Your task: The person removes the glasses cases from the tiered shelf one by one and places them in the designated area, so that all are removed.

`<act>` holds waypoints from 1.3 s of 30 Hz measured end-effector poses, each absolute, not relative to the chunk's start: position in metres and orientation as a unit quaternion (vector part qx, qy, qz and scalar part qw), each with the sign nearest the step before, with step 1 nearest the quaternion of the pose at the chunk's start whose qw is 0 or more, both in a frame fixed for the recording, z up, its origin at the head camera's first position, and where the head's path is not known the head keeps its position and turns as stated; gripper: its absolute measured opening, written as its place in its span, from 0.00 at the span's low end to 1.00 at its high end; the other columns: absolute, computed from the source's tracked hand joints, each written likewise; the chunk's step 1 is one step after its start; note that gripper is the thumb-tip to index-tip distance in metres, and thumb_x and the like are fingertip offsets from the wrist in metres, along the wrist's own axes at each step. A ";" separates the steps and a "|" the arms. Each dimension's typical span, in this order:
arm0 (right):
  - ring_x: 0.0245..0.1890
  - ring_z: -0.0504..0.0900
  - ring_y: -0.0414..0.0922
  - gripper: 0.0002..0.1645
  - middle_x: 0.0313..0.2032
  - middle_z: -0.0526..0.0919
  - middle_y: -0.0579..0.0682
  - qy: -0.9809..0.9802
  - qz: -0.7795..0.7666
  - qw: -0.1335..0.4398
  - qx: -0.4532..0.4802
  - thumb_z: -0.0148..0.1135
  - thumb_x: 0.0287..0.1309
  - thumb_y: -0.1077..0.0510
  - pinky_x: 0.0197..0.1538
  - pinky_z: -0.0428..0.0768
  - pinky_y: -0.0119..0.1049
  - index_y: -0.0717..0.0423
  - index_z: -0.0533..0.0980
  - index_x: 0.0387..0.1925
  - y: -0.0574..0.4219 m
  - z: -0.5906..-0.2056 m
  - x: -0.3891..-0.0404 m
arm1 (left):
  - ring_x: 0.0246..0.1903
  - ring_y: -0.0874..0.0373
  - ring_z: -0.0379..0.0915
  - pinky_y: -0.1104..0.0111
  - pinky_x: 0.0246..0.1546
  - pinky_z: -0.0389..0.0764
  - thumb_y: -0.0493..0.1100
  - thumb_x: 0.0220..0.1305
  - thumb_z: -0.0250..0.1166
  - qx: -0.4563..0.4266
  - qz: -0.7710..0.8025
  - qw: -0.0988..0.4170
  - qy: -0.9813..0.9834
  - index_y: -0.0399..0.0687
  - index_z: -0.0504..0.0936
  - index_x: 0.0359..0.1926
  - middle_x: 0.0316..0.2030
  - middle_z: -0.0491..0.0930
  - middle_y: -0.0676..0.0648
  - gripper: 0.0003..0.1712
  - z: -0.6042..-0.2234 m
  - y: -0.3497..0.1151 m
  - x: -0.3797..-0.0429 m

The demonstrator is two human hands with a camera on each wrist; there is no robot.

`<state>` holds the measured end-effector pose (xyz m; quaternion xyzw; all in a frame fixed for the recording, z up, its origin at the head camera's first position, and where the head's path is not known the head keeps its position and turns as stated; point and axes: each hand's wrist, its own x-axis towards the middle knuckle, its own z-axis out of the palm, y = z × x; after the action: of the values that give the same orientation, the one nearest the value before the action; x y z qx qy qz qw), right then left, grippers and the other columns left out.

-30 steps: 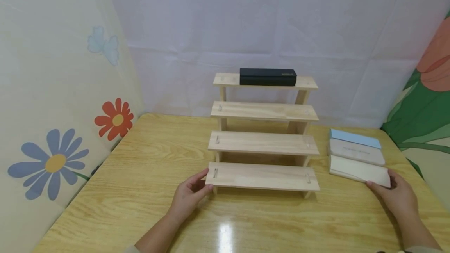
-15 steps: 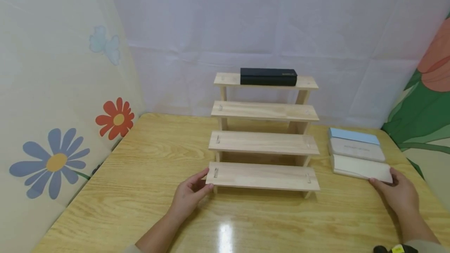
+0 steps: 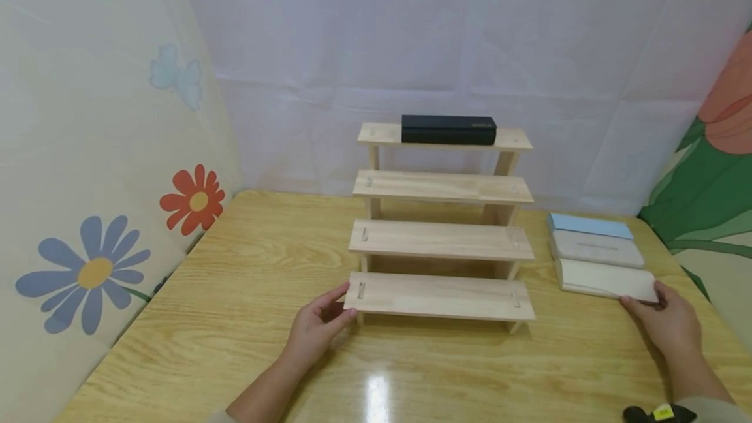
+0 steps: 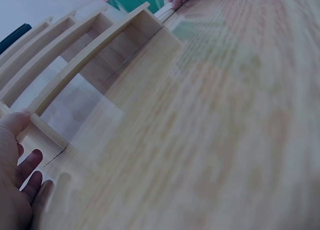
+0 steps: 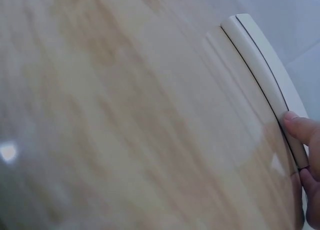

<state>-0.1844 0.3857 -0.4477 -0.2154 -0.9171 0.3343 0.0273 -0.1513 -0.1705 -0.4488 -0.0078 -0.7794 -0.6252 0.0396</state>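
- Reading the clock from the middle of a pale wooden four-tier stand (image 3: pixel 440 239), set on a glossy yellow wood-grain table (image 3: pixel 264 260).
- Pinching the stand's lowest shelf by its left end, at 8 o'clock, with the left hand (image 3: pixel 317 322); setting the thumb to the front edge.
- Pinching the near right corner of an off-white slim oblong case (image 3: pixel 605 278) with the right hand (image 3: pixel 672 325), at 4 o'clock.
- Placing that case between 3 and 4 o'clock, apart from the stand; cannot tell whether flat on the table or slightly raised.
- Counting just behind it, toward 3 o'clock, first a grey flat case with rounded corners (image 3: pixel 596 250), then a light blue narrow box (image 3: pixel 590 226).
- Spotting a black oblong box (image 3: pixel 448 130) on the top shelf at 12 o'clock, marked with lettering too small to read.
- Noting a blue-petalled flower print (image 3: pixel 94 273) and a red-petalled flower print (image 3: pixel 198 200) around 9 o'clock.
- Glimpsing a small black object with a yellow patch (image 3: pixel 660 414) between 4 and 5 o'clock, by the right sleeve.
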 end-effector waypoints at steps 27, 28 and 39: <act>0.71 0.39 0.75 0.57 0.73 0.35 0.76 -0.908 0.383 0.054 -0.162 0.53 0.66 0.35 0.67 0.49 0.72 0.65 0.38 0.76 0.368 -0.428 -0.191 | 0.39 0.65 0.80 0.76 0.38 0.81 0.33 0.57 0.71 0.003 -0.620 0.036 -0.783 0.40 0.78 0.60 0.49 0.83 0.37 0.28 -0.452 -0.171 -0.153; 0.71 0.39 0.75 0.57 0.73 0.35 0.76 -0.906 0.387 0.056 -0.160 0.53 0.66 0.35 0.66 0.49 0.72 0.64 0.38 0.76 0.367 -0.427 -0.192 | 0.39 0.65 0.80 0.76 0.38 0.81 0.33 0.57 0.71 0.003 -0.620 0.036 -0.784 0.40 0.78 0.60 0.49 0.83 0.37 0.28 -0.452 -0.171 -0.154; 0.72 0.40 0.73 0.56 0.75 0.39 0.72 -0.897 0.413 0.072 -0.137 0.54 0.66 0.37 0.67 0.49 0.72 0.64 0.39 0.76 0.357 -0.415 -0.201 | 0.38 0.65 0.80 0.76 0.38 0.81 0.34 0.56 0.71 0.002 -0.617 0.037 -0.786 0.41 0.78 0.60 0.48 0.84 0.37 0.28 -0.452 -0.172 -0.153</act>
<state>-0.2011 0.3567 -0.4150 -0.1375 -0.8973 0.4133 0.0720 -0.1534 -0.1715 -0.4521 0.0019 -0.7858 -0.6174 0.0366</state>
